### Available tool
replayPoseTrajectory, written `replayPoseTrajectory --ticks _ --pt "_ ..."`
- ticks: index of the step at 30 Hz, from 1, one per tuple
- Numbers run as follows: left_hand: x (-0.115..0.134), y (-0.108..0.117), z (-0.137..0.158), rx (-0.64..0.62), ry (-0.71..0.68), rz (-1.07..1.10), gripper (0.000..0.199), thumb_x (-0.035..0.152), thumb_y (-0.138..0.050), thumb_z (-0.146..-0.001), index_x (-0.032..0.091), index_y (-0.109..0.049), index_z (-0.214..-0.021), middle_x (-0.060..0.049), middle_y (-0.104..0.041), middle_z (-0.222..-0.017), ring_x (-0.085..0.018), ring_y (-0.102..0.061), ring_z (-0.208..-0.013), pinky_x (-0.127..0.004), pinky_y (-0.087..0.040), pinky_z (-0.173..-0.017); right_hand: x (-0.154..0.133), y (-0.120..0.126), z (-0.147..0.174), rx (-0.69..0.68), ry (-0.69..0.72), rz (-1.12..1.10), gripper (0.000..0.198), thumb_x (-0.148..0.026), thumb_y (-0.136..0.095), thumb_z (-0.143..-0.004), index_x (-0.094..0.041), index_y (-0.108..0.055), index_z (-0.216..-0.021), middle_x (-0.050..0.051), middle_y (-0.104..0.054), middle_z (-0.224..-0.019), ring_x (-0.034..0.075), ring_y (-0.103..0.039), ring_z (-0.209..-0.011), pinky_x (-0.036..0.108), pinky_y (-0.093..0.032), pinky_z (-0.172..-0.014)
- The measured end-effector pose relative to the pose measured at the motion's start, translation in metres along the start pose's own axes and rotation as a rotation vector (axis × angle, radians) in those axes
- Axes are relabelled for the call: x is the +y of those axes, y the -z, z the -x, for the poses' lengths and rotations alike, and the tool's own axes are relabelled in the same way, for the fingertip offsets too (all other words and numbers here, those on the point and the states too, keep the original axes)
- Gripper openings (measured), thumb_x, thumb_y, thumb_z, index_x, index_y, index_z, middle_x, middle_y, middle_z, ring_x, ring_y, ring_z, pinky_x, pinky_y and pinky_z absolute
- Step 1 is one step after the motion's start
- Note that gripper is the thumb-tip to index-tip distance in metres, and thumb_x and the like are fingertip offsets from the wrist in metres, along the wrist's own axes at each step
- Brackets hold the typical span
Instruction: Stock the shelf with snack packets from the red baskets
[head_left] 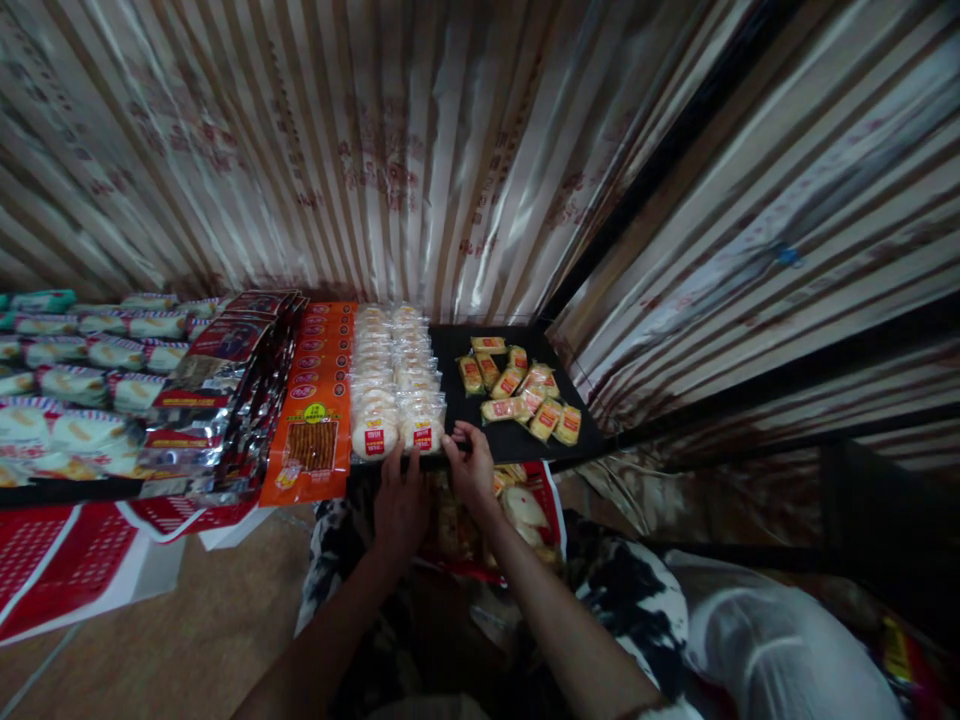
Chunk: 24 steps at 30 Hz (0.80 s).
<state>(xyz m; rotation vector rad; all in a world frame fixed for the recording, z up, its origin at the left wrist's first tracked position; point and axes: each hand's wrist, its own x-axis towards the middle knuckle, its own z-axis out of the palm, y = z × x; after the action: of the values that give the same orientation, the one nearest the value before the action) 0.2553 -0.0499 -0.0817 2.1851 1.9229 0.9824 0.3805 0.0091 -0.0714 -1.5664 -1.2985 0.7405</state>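
Two rows of clear-wrapped round white crackers (375, 437) with red labels stand on the black shelf (459, 365). My left hand (401, 505) reaches to the front of these rows, its fingertips resting at the lower edge of the front right packet (423, 436). Just right of that packet is my right hand (472, 468), thumb and fingers apart, with nothing visible between them. Several small yellow-wrapped snack packets (508, 383) lie loosely scattered on the shelf beyond it. Below both hands, a red-edged open bag (559, 525) holds more wrapped snacks, partly hidden by my forearms.
Left of the crackers lie orange snack packs (311, 440), a stack of dark shiny packets (251, 370) and rows of white-green packets (75, 430). Striped curtain fabric (420, 150) hangs behind. A dark metal bar (637, 190) slants at the right; red and white boxes (67, 570) sit lower left.
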Motion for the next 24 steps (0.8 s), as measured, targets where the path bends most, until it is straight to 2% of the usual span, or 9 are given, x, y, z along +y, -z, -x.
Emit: replayPoseTrajectory --ticks 3,6,10,13,15,20,24 --pt "0.002 0.000 0.010 0.038 -0.036 0.015 0.047 0.009 -0.049 -0.078 0.013 -0.047 -0.125 -0.019 -0.039 -0.133 -0.029 -0.037 -0.126 -0.043 -0.043 -0.098 0.017 0.022 0.018 0.096 0.005 -0.005 0.035 -0.044 -0.047 -0.083 -0.016 -0.056 -0.103 0.008 -0.061 -0.093 0.017 -0.059 -0.081 0.029 -0.050 -0.068" --pt "0.007 -0.005 0.024 -0.006 -0.069 0.049 0.044 0.006 -0.046 -0.078 0.017 -0.052 -0.120 -0.016 -0.042 -0.130 -0.026 -0.040 -0.124 -0.041 -0.045 -0.097 0.040 0.048 0.036 0.094 -0.026 0.148 0.034 -0.044 -0.042 -0.085 -0.016 -0.059 -0.094 0.008 -0.065 -0.088 0.019 -0.060 -0.079 0.031 -0.049 -0.072" --pt "0.019 -0.014 0.042 -0.177 -0.035 0.116 0.044 0.006 -0.042 -0.079 0.018 -0.053 -0.120 -0.014 -0.041 -0.133 -0.025 -0.040 -0.125 -0.040 -0.045 -0.097 0.071 0.076 0.053 -0.088 -0.137 0.527 0.028 -0.035 -0.041 -0.084 -0.017 -0.062 -0.091 0.010 -0.066 -0.090 0.021 -0.061 -0.082 0.032 -0.047 -0.076" --pt "0.027 -0.019 0.053 -0.334 0.015 0.189 0.044 0.007 -0.040 -0.079 0.016 -0.054 -0.119 -0.015 -0.037 -0.138 -0.025 -0.039 -0.128 -0.040 -0.043 -0.099 0.085 0.089 0.061 -0.238 -0.169 0.766 0.026 -0.026 -0.044 -0.083 -0.016 -0.062 -0.098 0.012 -0.065 -0.100 0.022 -0.060 -0.092 0.031 -0.044 -0.083" --pt "0.032 -0.021 0.059 -0.425 0.051 0.234 0.045 0.006 -0.039 -0.078 0.014 -0.053 -0.120 -0.017 -0.034 -0.142 -0.025 -0.042 -0.126 -0.039 -0.044 -0.098 0.089 0.095 0.063 -0.268 -0.185 0.877 0.029 -0.024 -0.044 -0.084 -0.016 -0.061 -0.105 0.012 -0.062 -0.109 0.023 -0.056 -0.102 0.031 -0.041 -0.088" --pt "0.039 -0.021 0.068 -0.570 0.097 0.252 0.049 0.005 -0.038 -0.077 0.016 -0.051 -0.122 -0.016 -0.034 -0.143 -0.024 -0.045 -0.124 -0.038 -0.045 -0.096 0.087 0.103 0.055 -0.299 -0.275 1.034 0.034 -0.025 -0.046 -0.085 -0.015 -0.057 -0.115 0.014 -0.055 -0.122 0.025 -0.050 -0.109 0.032 -0.038 -0.088" --pt "0.040 -0.021 0.071 -0.565 0.096 0.262 0.047 0.003 -0.037 -0.076 0.015 -0.055 -0.117 -0.015 -0.034 -0.143 -0.025 -0.039 -0.129 -0.042 -0.039 -0.102 0.086 0.104 0.046 -0.379 -0.297 1.049 0.028 -0.026 -0.046 -0.085 -0.013 -0.060 -0.106 0.014 -0.060 -0.113 0.024 -0.052 -0.108 0.029 -0.038 -0.084"
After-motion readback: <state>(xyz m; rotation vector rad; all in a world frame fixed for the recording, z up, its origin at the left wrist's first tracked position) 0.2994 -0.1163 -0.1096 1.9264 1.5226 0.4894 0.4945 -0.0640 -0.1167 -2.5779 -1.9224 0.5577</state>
